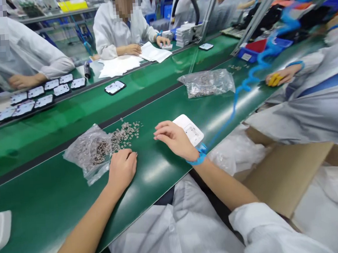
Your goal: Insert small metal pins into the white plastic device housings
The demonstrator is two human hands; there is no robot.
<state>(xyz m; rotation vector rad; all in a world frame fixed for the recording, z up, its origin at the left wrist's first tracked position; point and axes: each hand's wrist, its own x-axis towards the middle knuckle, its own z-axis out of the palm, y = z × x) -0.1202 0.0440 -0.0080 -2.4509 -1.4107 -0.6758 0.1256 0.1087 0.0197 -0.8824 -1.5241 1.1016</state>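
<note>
- A green tabletop (pixel 166 169) runs across the frame from lower left to upper right; other people in white coats sit along it.
- The left hand (pixel 122 168), low and centre-left, is curled shut beside the loose small metal parts (pixel 125 134) — whether it pinches one I cannot tell.
- The right hand (pixel 174 138), at centre, rests with fingers loosely apart, touching the white plastic piece (pixel 189 128).
- It looks like the picking step — next, I judge, a part must be brought carefully to the piece.

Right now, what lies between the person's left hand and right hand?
Head view: only bare green table between the left hand and right hand; the loose small parts lie just beyond.
</note>
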